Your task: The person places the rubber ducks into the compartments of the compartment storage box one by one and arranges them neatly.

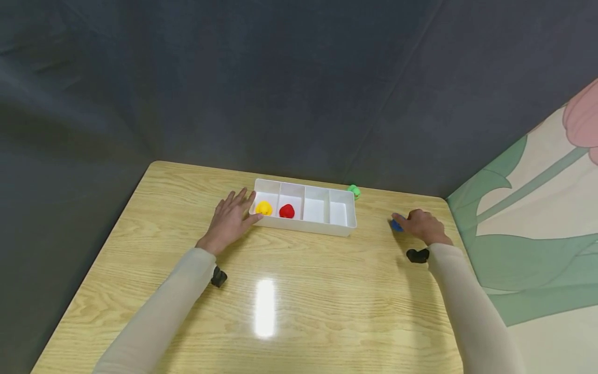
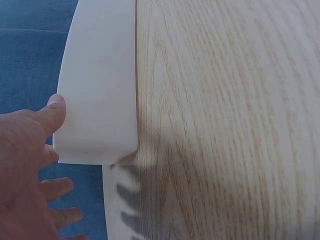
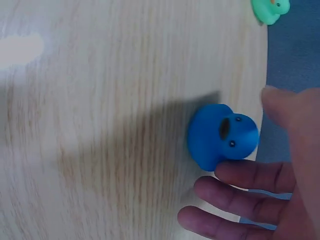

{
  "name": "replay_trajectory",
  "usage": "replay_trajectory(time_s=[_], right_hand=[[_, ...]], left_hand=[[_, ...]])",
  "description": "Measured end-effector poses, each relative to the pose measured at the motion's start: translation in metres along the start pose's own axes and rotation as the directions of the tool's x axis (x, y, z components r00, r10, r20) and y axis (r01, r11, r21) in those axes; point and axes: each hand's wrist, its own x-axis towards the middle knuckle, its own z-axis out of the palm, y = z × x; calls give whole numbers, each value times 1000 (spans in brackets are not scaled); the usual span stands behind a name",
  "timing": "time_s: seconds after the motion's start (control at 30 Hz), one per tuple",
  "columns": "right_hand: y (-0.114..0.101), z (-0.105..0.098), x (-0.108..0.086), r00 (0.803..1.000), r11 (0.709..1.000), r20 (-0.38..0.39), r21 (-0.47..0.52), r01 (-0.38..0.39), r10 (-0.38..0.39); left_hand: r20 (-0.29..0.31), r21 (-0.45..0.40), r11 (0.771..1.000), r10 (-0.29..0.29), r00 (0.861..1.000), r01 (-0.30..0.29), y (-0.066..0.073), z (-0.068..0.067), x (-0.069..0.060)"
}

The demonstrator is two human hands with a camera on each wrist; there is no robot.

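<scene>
A white tray (image 1: pixel 322 227) with four compartments holds a yellow toy (image 1: pixel 263 208) in its leftmost compartment and a red toy (image 1: pixel 287 211) in the one beside it. My left hand (image 1: pixel 230 218) is at the tray's left end, fingers spread; in the left wrist view its thumb (image 2: pixel 56 112) touches the tray's edge (image 2: pixel 100 90). My right hand (image 1: pixel 424 226) is over a blue duck (image 1: pixel 396 225) to the right of the tray. In the right wrist view, the index finger touches or nearly touches the blue duck (image 3: pixel 215 137), and the thumb (image 3: pixel 277 105) stands apart from it.
A green duck (image 1: pixel 354 191) stands behind the tray's right back corner, near the far edge of the wooden table (image 1: pixel 327 291). Dark cloth (image 1: pixel 280 93) hangs beyond that edge, and a flower-patterned cloth (image 1: pixel 537 208) is on the right.
</scene>
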Motion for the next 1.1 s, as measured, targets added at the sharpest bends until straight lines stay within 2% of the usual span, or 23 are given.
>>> replay_trajectory(time_s=[0.07,0.17,0.3,0.4,0.63,0.83,1.1], right_hand=[[2,0,0,1000,1000,-20,24,19,-18],[4,1,1,994,993,-52,65,95,-92],[4,1,1,979,969,-26,141,203,-201],[2,3,0,973,959,-1,170,226,-229],[0,6,-2,970,954,-10,178,241,-243],[1,9,0,974,957,-29,178,227,-225],[-2,15,4,983,982,-62,65,176,-172]], left_hand=[[3,-2,1000,-1,1000,1,0,0,0],[4,-4,1000,-1,1000,1,-1,-1,-1],[5,-3,1000,-1,1000,1,-1,-2,-1],[5,-3,1000,-1,1000,1,-1,-2,-1],[10,0,1000,-4,1000,4,-3,-1,-1],[12,5,1000,-5,1000,5,-2,0,-1],[8,10,1000,1,1000,-1,-1,0,1]])
